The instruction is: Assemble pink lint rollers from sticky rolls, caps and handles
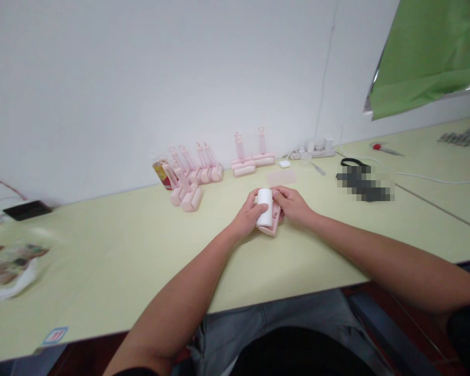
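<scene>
A white roll [265,207] sits in a pink lint-roller case [273,223] at the middle of the pale green table [141,250]. My left hand [247,215] is wrapped round the roll's left side. From the right, my right hand [293,203] pinches the roll's top and the case. A flat pink lid [281,178] lies just behind my hands. Several finished pink lint rollers [196,172] stand by the wall, and two more [253,156] stand upright to their right.
A power strip [313,151] with plugs and a white cable lies at the back right. A dark strap [352,163] and a red-handled tool [386,150] lie further right. A clear bag [8,269] and a black device [26,209] sit at the left.
</scene>
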Action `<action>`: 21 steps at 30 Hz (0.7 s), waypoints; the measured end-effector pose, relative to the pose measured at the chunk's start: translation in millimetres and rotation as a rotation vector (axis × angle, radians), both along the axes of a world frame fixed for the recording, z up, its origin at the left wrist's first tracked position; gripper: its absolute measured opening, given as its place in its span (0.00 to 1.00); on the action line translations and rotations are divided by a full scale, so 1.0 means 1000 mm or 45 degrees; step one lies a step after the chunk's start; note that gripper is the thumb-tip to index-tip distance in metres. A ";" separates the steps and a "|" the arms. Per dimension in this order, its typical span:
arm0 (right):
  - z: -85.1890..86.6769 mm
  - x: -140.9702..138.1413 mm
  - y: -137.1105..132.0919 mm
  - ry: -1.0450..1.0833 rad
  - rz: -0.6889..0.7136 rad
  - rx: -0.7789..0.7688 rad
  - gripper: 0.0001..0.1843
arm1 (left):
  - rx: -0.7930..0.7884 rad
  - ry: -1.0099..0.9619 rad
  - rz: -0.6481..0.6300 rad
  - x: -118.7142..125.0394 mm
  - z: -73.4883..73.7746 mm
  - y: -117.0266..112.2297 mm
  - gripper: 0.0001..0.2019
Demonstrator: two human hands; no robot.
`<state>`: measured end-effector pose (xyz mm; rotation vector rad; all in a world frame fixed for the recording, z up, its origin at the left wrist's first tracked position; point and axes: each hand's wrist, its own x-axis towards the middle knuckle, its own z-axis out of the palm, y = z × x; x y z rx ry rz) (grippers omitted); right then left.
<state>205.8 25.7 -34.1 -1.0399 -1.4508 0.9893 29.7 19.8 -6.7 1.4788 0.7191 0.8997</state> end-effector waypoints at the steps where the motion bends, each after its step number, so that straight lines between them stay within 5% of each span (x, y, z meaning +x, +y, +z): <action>1: 0.000 -0.001 0.001 0.024 0.032 -0.017 0.23 | 0.005 0.007 0.003 0.000 -0.001 0.001 0.31; 9: 0.001 0.004 0.003 -0.146 0.037 0.286 0.21 | 0.054 0.081 -0.065 -0.003 -0.008 0.000 0.29; 15: 0.003 0.008 0.001 -0.337 0.063 0.443 0.20 | 0.174 0.142 0.092 0.000 -0.013 0.000 0.25; 21: 0.008 0.009 -0.003 -0.442 -0.016 0.497 0.19 | 0.353 0.295 0.113 0.004 -0.012 -0.004 0.38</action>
